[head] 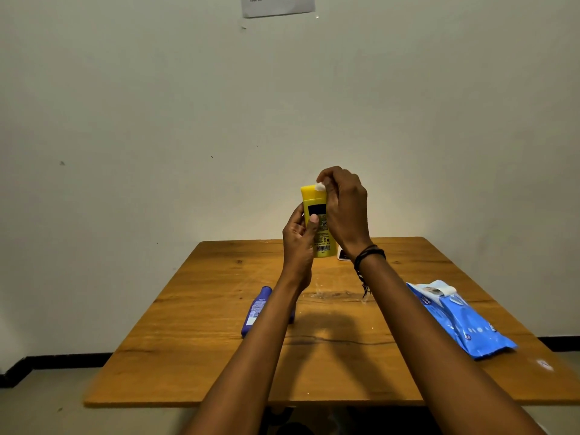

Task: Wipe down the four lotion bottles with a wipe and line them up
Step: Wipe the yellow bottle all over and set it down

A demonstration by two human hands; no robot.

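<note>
Head view — left hand (298, 243) grips yellow bottle (323, 238); right hand (345, 211) pinches wipe (320, 187).

A bare room: wooden table (188, 356) against a plain wall (125, 120), taped notice (277, 4) (reads "trash bin").

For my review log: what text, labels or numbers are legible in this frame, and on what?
"trash bin" on the paper sheet on the wall; the line above is cut off.
On the yellow bottle: back label, barcode and QR code, print too small to read.
On the purple bottle: label blurred, unreadable.
On the blue wipes pack: lettering blurred, unreadable.
</note>
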